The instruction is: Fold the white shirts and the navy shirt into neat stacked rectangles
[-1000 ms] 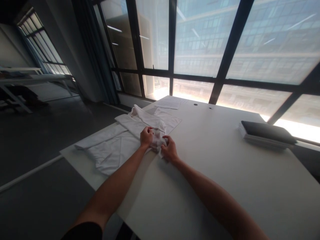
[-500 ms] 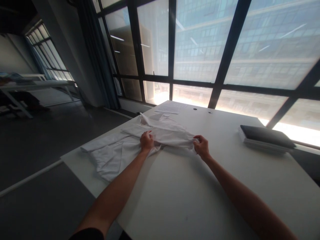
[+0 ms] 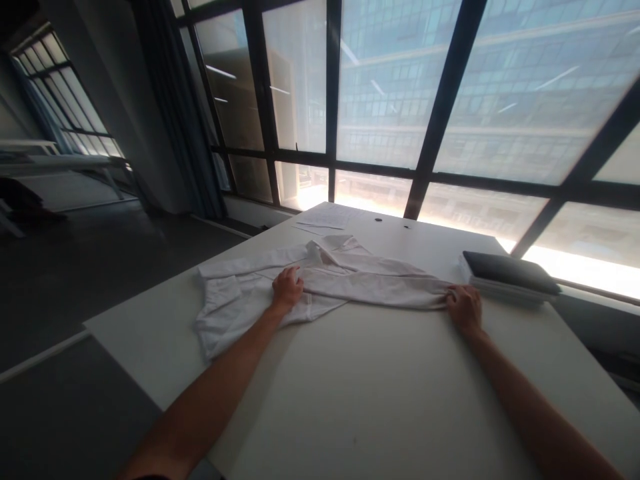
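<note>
A white shirt (image 3: 350, 283) lies spread on a white table (image 3: 380, 387), with one sleeve stretched out to the right. My left hand (image 3: 287, 290) rests on the shirt's body near the collar, fingers curled and pressing the cloth down. My right hand (image 3: 464, 309) is closed on the end of the stretched sleeve, close to the stack at the right.
A dark flat laptop (image 3: 510, 272) lies on a stack of white papers at the table's right side. A paper sheet (image 3: 325, 217) lies at the far edge by the big windows. Another table (image 3: 55, 162) stands far left across a dark floor.
My right hand has pulled the sleeve out to the right, from beside my left hand to near the laptop. The bunched shirt now lies flatter and stretched. My left hand stayed on it.
</note>
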{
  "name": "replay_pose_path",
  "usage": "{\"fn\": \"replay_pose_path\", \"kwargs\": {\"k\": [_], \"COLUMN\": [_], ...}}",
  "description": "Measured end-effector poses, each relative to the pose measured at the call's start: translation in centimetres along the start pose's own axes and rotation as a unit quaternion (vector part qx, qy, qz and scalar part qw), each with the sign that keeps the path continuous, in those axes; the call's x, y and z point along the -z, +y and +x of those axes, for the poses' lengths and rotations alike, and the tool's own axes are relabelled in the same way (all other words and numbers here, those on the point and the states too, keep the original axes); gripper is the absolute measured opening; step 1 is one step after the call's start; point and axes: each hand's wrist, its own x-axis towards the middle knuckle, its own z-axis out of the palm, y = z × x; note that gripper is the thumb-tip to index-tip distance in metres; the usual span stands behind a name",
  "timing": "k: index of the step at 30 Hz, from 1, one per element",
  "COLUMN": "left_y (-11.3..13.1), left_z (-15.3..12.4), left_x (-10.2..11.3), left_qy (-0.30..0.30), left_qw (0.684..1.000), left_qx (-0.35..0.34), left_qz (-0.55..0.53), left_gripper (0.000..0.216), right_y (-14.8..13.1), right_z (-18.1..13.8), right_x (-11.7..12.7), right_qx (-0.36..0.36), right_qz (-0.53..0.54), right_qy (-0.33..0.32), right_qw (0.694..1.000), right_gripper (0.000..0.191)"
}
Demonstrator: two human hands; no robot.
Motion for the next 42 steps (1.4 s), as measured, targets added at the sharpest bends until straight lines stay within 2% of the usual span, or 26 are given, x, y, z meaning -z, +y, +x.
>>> {"fn": "replay_pose_path", "kwargs": {"k": [3,5,8,11,16,19,22,24,28,30,33,37,42], "left_y": [0.1,0.1,0.2,0.3,-0.3,-0.8,-0.6,0.0,0.9,0.5,-0.8,-2.0,-2.8], "left_z": [-0.4,-0.7,-1.1,-1.2,-0.9,-0.4,-0.3,-0.4,-0.3,0.7,3.4,6.9,7.6], "left_x": [0.2,0.3,0.3,0.2,-0.1,0.2,0.7,1.0,1.6,1.9,2.0,1.0,-1.2], "left_qy": [-0.064,-0.08,-0.098,-0.1,-0.095,-0.101,-0.109,-0.115,-0.146,-0.155,-0.137,-0.126,-0.168], "left_qw": [0.998,0.996,0.993,0.992,0.992,0.992,0.987,0.981,0.968,0.963,0.976,0.988,0.978], "left_qx": [-0.023,-0.038,-0.058,-0.069,-0.076,-0.062,-0.042,-0.029,-0.038,-0.053,-0.042,-0.04,-0.096], "left_qz": [0.014,0.02,0.029,0.034,0.017,-0.032,-0.106,-0.155,-0.203,-0.212,-0.162,-0.084,-0.081], "left_gripper": [0.044,0.044,0.045,0.046,0.046,0.046,0.046,0.047,0.051,0.054,0.053,0.042,0.052], "right_y": [-2.2,-4.1,-7.2,-10.5,-16.5,-19.8,-22.1,-23.0,-23.8,-23.9,-23.8,-23.9,-23.7], "right_z": [-1.0,-1.6,-2.5,-3.4,-4.1,-4.0,-3.9,-3.8,-3.6,-3.4,-3.2,-3.2,-3.1], "right_x": [0.2,0.4,0.2,-0.5,-1.8,-2.5,-3.1,-3.4,-3.7,-3.7,-3.5,-3.4,-3.5], "right_qx": [0.028,0.084,0.176,0.232,0.233,0.224,0.249,0.258,0.227,0.229,0.258,0.25,0.206], "right_qz": [-0.048,-0.043,-0.018,0.019,0.089,0.124,0.165,0.178,0.162,0.15,0.135,0.13,0.146], "right_qy": [0.033,0.026,-0.038,-0.11,-0.182,-0.21,-0.229,-0.231,-0.202,-0.197,-0.213,-0.227,-0.232], "right_qw": [0.998,0.995,0.984,0.966,0.951,0.944,0.926,0.921,0.939,0.941,0.933,0.932,0.939], "right_gripper": [0.038,0.041,0.044,0.048,0.061,0.063,0.069,0.073,0.065,0.059,0.047,0.051,0.047]}}
